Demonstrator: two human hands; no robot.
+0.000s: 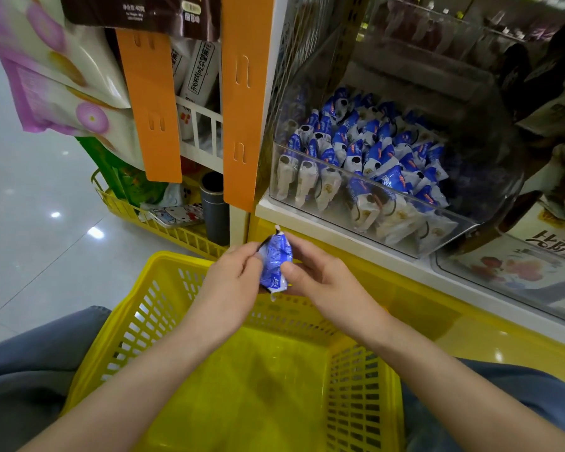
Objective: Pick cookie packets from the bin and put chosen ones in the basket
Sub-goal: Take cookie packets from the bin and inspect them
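Both forearms are stretched out over the yellow basket (137,321), which seems to be balanced on a lap clothed in blue-grey. One blue-and-white cookie packet (274,265) is held upright between the hands, just above the basket's far rim and below the shelf edge. It is pinched at its left edge by the curled fingers of the left hand (234,278). The right hand (317,272) is closed on its other side, with the thumb pressed on the front. No packet is seen lying in the basket.

A slip is judged the chief risk. The wrapper looks glossy and is held right over the rim, so if it were let go here it could fall outside, between basket and shelf base. The cookie could be crushed by a hard squeeze, and the basket could be tipped if the knees shifted.

Print on the held packet is too blurred to be read. The same blue wrappers (372,141) are heaped in the clear bin (463,218) up to the right, and their lettering cannot be made out either. Chinese characters run down a white hanging pack (199,70). A net-weight line with "40" is printed on a dark pack (134,8) at the top. Korean-looking letters are seen on a box (548,239) at far right. A cartoon cat with a red bow is printed on a flat item (180,213) in a second yellow basket.
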